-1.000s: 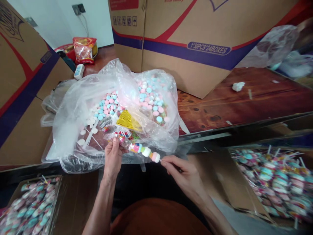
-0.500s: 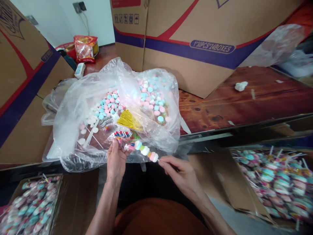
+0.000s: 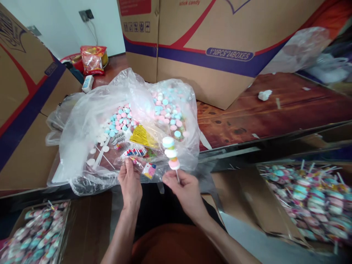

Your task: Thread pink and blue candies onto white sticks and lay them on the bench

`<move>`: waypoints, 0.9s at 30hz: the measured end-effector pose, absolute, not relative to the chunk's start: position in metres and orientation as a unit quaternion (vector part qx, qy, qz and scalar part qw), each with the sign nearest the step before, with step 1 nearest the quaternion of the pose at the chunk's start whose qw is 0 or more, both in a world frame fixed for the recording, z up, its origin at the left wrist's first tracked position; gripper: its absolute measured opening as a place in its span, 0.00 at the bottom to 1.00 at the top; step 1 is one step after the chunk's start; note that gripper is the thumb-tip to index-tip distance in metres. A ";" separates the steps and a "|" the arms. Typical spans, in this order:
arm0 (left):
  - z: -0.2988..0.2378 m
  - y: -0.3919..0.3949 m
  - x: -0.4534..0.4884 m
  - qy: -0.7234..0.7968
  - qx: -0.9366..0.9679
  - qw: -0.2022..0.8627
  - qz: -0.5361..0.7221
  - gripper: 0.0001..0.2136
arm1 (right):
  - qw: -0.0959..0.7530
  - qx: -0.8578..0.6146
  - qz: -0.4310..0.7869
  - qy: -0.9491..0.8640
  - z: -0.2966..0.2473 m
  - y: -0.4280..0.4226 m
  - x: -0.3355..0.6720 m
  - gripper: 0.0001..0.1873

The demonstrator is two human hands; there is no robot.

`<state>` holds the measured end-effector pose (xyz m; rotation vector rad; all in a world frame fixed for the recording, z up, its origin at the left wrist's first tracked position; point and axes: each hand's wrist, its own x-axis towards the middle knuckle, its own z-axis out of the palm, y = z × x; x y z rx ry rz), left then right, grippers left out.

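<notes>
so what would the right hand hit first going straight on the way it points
Likely the printed clear wrapper held by the left hand, though depth between them is hard to judge.

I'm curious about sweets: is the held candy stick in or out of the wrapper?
Out: the candy stick stands in the right hand, apart from the clear wrapper in the left hand.

We see a reddish-brown wooden surface (image 3: 220, 124) with dark knots in its grain. On its back part stands a large cardboard box (image 3: 203, 68) with purple and red bands, and at the left side stands a second box (image 3: 20, 99) of similar print. Between them we find a wrinkled clear plastic sheet (image 3: 143, 97), reaching the front edge. Behind it is a small white carton (image 3: 87, 84); toward the right we notice a crumpled white scrap (image 3: 264, 95).
</notes>
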<state>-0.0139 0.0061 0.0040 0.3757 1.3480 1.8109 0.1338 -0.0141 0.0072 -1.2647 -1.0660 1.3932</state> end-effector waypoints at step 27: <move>0.009 -0.004 -0.003 0.489 0.010 0.486 0.725 0.13 | 0.519 -0.535 0.508 -0.431 0.000 0.007 0.121 0.29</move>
